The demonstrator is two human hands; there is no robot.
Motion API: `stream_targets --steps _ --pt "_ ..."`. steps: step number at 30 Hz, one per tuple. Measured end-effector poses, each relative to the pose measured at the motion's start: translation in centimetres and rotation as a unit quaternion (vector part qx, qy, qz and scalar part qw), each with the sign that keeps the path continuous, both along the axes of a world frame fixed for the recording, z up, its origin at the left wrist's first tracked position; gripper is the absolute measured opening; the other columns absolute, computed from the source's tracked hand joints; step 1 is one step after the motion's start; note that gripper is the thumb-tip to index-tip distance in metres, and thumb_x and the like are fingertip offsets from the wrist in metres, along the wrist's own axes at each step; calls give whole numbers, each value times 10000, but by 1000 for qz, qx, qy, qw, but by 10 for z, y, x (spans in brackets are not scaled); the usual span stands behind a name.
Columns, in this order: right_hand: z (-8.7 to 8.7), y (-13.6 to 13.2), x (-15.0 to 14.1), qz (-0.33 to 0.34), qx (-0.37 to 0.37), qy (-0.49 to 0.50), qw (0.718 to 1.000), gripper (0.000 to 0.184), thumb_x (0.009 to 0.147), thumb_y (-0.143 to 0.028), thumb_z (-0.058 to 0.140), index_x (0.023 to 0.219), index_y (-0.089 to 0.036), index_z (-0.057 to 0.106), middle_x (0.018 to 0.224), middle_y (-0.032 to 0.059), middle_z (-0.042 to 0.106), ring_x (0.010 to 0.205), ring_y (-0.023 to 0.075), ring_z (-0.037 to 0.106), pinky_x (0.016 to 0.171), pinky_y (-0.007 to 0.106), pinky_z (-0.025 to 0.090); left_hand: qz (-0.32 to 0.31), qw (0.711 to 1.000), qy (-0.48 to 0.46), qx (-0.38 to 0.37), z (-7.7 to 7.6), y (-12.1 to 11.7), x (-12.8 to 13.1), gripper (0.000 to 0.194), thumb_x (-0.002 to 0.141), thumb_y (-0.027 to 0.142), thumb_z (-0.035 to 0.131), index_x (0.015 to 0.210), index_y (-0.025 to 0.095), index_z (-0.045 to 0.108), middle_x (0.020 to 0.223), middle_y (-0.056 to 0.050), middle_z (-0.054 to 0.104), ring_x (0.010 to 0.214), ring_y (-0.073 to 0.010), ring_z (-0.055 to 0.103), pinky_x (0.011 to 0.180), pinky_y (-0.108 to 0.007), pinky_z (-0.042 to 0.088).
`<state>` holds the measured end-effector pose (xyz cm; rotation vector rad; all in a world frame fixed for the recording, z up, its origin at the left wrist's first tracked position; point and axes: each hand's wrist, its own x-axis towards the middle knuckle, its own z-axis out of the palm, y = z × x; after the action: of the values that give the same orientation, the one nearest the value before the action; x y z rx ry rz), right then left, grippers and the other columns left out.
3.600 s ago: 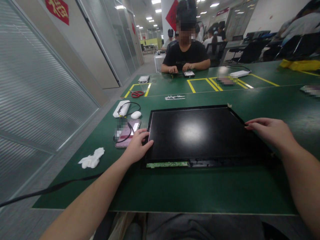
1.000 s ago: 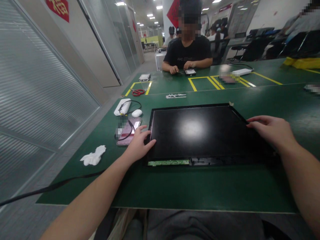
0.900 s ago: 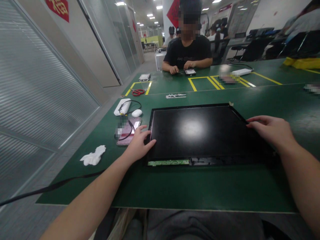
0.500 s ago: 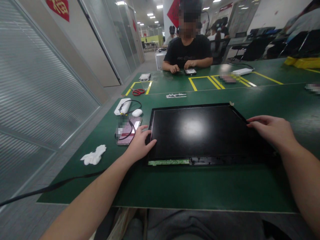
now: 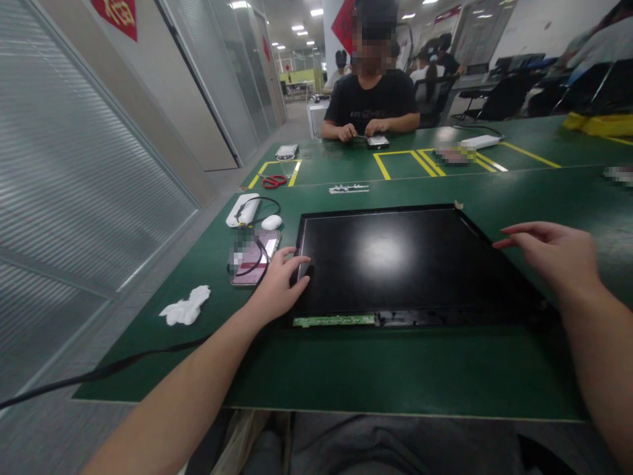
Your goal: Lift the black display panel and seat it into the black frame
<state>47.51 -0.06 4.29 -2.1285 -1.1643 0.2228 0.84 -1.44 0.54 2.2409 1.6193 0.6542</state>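
Note:
A flat black display panel (image 5: 356,277) in a dark frame lies on the green table in front of me. Along its near edge runs a narrow green circuit board (image 5: 334,321). My left hand (image 5: 279,284) rests at the panel's left edge, thumb and fingers apart, the fingertips reaching over the border. Beside the right edge, my right hand (image 5: 556,254) hovers with bent fingers slightly apart and nothing visible in them; whether a fingertip touches the frame I cannot tell.
Left of the panel are a phone (image 5: 257,254), a white earbud case (image 5: 271,223), a white power bank (image 5: 243,210) with a black cable, and crumpled tissue (image 5: 185,307). Red-handled scissors (image 5: 274,181) and white strips (image 5: 349,189) lie beyond. A person (image 5: 370,99) works opposite.
My right hand has come off the panel's right edge and moved slightly right, its fingers loosening. The left hand's fingers have shifted a little over the border. The panel stays put.

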Motion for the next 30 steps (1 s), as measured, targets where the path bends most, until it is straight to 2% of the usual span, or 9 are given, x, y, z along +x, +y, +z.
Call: stream_targets --steps 5,7,11,18,25,30 --pt "-9 8 13 4 -15 18 1000 329 645 -343 560 867 -221 771 849 45 755 583 175 564 614 342 433 9 999 44 6 1 0 -1 423 907 329 578 1304 185 603 1471 -196 496 1436 -390 400 1146 -612 346" --pt "-13 10 20 9 -21 10 1000 312 637 -341 559 839 -227 769 789 39 741 607 187 582 639 353 443 10 998 55 7 1 0 0 453 913 344 564 1324 154 591 1449 -214 535 1433 -401 406 1142 -616 343" --pt "-15 13 28 -4 -42 -10 999 310 623 -357 551 809 -237 769 649 34 680 623 215 587 602 362 424 -3 999 48 9 3 2 0 452 913 338 538 1319 147 596 1375 -192 621 1341 -380 522 1118 -594 384" --pt "-16 16 29 -1 -94 -7 996 305 629 -360 570 825 -236 769 598 27 646 610 216 594 608 363 430 0 999 54 7 9 3 1 462 895 287 502 1318 132 606 1343 -177 653 1279 -357 583 1122 -567 411" --pt "-27 23 35 44 -119 4 992 328 630 -367 604 886 -235 760 635 19 672 641 222 642 698 383 470 19 1000 -3 4 7 1 -1 462 851 181 508 1289 198 653 1329 -111 674 1265 -325 599 1111 -543 451" --pt "-30 24 34 51 -120 2 991 315 640 -367 620 895 -239 752 661 17 673 645 217 636 706 380 467 46 992 -112 -38 10 -2 0 507 827 184 531 1321 220 640 1299 -73 695 1197 -310 646 1087 -531 486"
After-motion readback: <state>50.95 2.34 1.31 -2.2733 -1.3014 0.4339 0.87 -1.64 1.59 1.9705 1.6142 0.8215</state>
